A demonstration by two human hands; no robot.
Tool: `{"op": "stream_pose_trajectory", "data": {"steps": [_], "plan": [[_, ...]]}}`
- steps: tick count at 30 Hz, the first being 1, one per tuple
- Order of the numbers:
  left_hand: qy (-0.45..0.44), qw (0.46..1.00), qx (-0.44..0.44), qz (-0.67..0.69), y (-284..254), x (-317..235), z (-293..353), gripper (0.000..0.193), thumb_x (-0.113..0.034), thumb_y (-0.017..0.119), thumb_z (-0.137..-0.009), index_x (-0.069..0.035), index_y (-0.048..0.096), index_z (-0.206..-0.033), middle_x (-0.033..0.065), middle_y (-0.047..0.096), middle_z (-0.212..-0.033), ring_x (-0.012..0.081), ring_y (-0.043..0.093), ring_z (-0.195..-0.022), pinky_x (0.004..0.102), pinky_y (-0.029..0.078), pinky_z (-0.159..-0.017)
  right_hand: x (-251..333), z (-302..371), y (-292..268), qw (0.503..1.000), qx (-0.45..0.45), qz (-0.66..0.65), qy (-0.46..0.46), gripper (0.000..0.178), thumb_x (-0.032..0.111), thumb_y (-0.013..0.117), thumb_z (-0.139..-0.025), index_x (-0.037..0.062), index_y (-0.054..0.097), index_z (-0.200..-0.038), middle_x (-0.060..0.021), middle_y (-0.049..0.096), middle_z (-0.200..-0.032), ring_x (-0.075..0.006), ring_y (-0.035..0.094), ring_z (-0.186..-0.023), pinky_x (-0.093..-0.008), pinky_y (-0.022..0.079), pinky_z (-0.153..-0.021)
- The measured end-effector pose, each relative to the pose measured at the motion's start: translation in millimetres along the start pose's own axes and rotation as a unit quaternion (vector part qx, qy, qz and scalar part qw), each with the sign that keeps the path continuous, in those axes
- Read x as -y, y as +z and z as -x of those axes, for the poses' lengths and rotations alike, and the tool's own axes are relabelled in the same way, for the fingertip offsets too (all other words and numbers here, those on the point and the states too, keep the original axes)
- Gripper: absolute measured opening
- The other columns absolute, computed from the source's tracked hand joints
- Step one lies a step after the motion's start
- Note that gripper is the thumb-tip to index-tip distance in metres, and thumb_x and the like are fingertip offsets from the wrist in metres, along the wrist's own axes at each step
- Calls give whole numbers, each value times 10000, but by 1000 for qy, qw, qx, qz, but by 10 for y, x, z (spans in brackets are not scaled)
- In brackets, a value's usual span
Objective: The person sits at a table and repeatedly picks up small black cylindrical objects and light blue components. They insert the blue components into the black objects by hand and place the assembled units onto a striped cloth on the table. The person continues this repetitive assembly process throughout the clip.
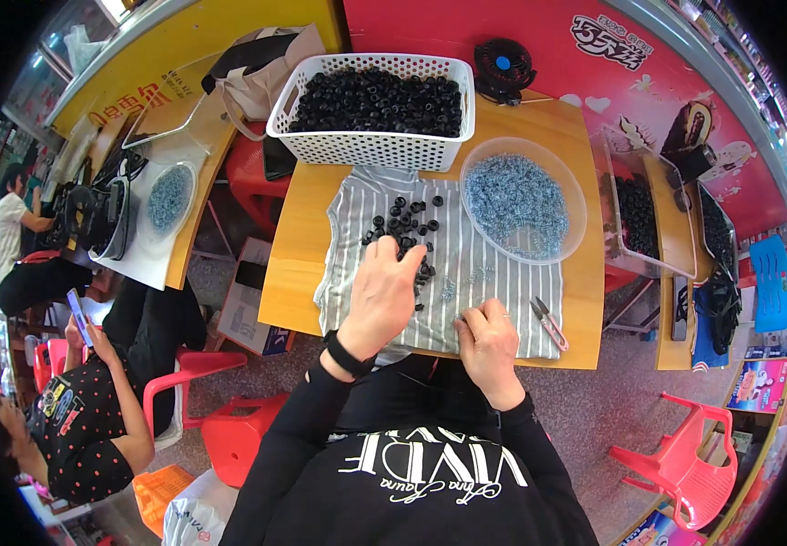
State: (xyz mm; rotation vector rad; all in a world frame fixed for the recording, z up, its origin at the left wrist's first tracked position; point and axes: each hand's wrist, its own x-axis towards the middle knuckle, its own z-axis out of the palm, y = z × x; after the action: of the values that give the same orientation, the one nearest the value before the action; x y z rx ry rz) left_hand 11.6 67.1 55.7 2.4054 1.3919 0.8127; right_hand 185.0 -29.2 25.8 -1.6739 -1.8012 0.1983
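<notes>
My left hand (381, 293) reaches down at the near side of a loose pile of small black ring-shaped parts (404, 218). Its fingers curl over some of them, and the fingertips are partly hidden. By the near edge of a grey striped cloth (348, 246), my right hand (490, 338) is closed, thumb against bent fingers; whatever is in it does not show. A few tiny clear-blue pieces (451, 288) lie on the cloth between the hands. To the right of my right hand rests a pair of thread snips (549, 324).
Behind the cloth stands a white perforated basket (375, 144) heaped with black parts. A round clear tub (575, 235) of blue pieces sits at the right, with a black fan (503, 68) beyond. At left, a seated person (84, 400) holds a phone; red chairs (685, 455) stand around.
</notes>
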Motion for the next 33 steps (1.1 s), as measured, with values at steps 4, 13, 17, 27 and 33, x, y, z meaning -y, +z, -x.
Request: {"op": "stream_pose_trajectory", "data": {"steps": [4, 13, 17, 27, 33], "plan": [[25, 996, 32, -75, 76, -17, -127, 294, 33, 584, -753, -48, 697, -1012, 174, 502, -961, 351, 514, -930, 426, 457, -777, -16, 26, 4, 1000, 0, -18, 5, 125, 38, 718, -744, 36, 606, -799, -122, 519, -815, -324, 573, -773, -426, 448, -622], [24, 997, 31, -63, 173, 76, -131, 171, -20, 701, -750, -6, 685, -920, 173, 522, -984, 353, 528, -944, 416, 464, -811, -57, 71, -14, 998, -21, -56, 23, 136, 4, 700, -740, 34, 609, -838, -126, 527, -830, -329, 576, -774, -434, 449, -637], [29, 999, -2, -22, 91, 65, -161, 206, -1, 695, -759, 15, 649, -959, 171, 538, -1002, 360, 534, -968, 412, 464, -832, -80, 85, -29, 998, -17, -56, 24, 129, 9, 699, -746, 40, 609, -833, -129, 528, -839, -335, 576, -778, -431, 450, -642], [117, 989, 92, 8, 108, -236, 404, 310, -3, 714, -715, 10, 651, -1018, 188, 558, -1114, 372, 512, -1051, 417, 460, -886, -115, 133, -23, 996, -30, -84, 7, 166, -47, 677, -761, 22, 582, -878, -144, 560, -839, -356, 583, -760, -427, 457, -633], [110, 983, 24, 147, 122, -326, 444, 297, 14, 707, -687, -6, 663, -980, 154, 586, -1080, 348, 538, -1018, 431, 470, -861, -75, 141, -62, 962, 10, -263, 76, 137, -102, 658, -799, -1, 594, -865, -102, 568, -774, -231, 593, -662, -308, 452, -589]]}}
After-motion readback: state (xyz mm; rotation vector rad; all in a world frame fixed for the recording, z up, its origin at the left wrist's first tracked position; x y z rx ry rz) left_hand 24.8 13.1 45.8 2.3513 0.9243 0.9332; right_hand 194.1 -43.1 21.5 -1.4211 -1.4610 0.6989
